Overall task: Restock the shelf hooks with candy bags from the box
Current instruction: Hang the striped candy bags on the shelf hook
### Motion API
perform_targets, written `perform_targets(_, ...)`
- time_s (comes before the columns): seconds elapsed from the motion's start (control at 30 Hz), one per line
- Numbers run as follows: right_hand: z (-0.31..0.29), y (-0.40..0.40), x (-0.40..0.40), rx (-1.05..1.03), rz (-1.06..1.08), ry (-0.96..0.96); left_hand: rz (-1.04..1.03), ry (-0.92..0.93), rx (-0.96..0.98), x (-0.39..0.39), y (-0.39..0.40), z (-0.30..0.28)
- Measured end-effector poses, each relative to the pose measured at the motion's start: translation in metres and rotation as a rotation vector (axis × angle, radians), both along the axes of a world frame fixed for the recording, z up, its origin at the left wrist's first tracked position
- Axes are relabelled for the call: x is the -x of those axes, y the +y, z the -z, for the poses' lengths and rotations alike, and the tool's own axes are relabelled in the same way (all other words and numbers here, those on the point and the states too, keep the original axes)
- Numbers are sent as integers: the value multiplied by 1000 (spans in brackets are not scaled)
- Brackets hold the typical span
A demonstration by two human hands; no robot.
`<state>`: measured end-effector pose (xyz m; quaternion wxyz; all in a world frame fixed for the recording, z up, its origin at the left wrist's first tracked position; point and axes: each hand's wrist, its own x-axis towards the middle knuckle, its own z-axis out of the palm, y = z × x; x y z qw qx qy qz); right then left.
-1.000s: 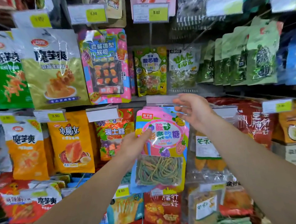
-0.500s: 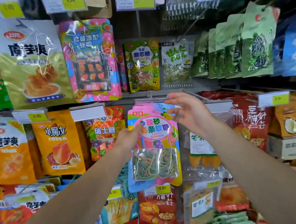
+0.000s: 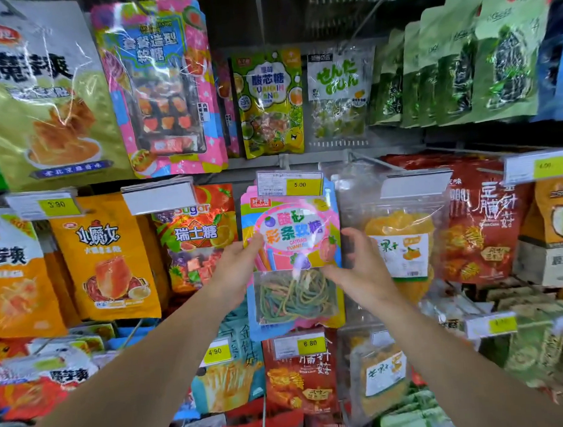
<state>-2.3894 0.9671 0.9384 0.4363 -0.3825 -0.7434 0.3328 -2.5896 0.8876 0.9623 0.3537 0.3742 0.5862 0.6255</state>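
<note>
A stack of pink and blue candy bags (image 3: 291,232) with coloured strips in a clear window hangs on a shelf hook under a 5.00 price tag (image 3: 289,183). My left hand (image 3: 236,273) holds the stack's left edge, thumb on the front. My right hand (image 3: 357,271) holds its right edge at mid height, fingers curled behind and thumb across the front. The hook itself is hidden behind the tag. The box is out of sight.
Hanging snack bags crowd every side: Swiss sugar candy (image 3: 197,239) on the left, a clear bag of dried orange fruit (image 3: 398,241) on the right, sour candy (image 3: 269,104) above, red mushroom snacks (image 3: 301,372) below. Price tags stick out at hook ends.
My right hand came down from the hook end at the price tag to the bags' right edge. The tag now hangs over the top of the stack. The camera has moved closer.
</note>
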Motion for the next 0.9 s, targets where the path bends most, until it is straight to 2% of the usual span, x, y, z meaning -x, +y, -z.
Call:
perform_targets(0.07, 9, -2, 4, -21, -65, -34, 5, -18, 25, 8, 6, 7)
perform_targets(0.13, 17, -2, 7, -58, -70, -61, -4, 43, 68, 7, 8, 15)
perform_targets(0.27, 23, -3, 14, -196, 83, -158, -53, 493, 89, 14, -1, 42)
perform_targets(0.4, 22, -1, 23, -239, 119, -249, -73, 729, 104, 21, -8, 51)
perform_targets(0.57, 25, 4, 35, -186, 78, -209, -193, 941, 163, 30, 7, 43)
perform_targets(0.9, 17, 3, 41, -133, 163, -271, -156, 962, 241, 38, 28, 44)
